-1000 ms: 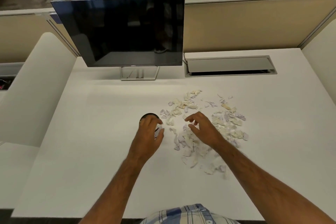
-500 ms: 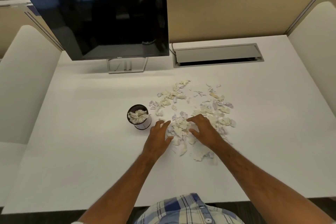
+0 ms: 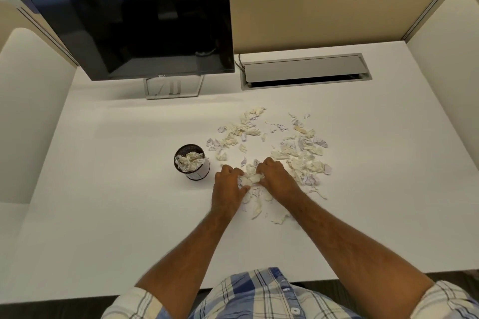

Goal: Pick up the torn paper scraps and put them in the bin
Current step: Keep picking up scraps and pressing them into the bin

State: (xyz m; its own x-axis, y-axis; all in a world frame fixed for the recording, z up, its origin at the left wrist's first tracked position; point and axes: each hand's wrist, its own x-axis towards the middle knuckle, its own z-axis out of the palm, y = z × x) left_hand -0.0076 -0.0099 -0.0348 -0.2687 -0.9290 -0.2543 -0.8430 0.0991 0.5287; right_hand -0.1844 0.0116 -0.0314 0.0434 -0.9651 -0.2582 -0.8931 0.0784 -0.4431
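Observation:
Torn paper scraps (image 3: 305, 155), white, cream and pale purple, lie scattered over the middle of the white desk (image 3: 103, 202). A small black mesh bin (image 3: 192, 166) stands left of them, filled with crumpled scraps up to its rim. My left hand (image 3: 229, 185) and my right hand (image 3: 274, 176) are pressed together from both sides around a bunched clump of scraps (image 3: 251, 178), just right of the bin. More loose scraps lie under and below my hands.
A dark monitor (image 3: 129, 21) on a silver stand (image 3: 173, 87) stands at the back left. A grey cable tray (image 3: 303, 71) is set into the desk at the back right. Beige partition walls enclose the desk.
My left hand left the bin and came right to the pile. Both hands closed in toward each other and gathered a clump of scraps between them.

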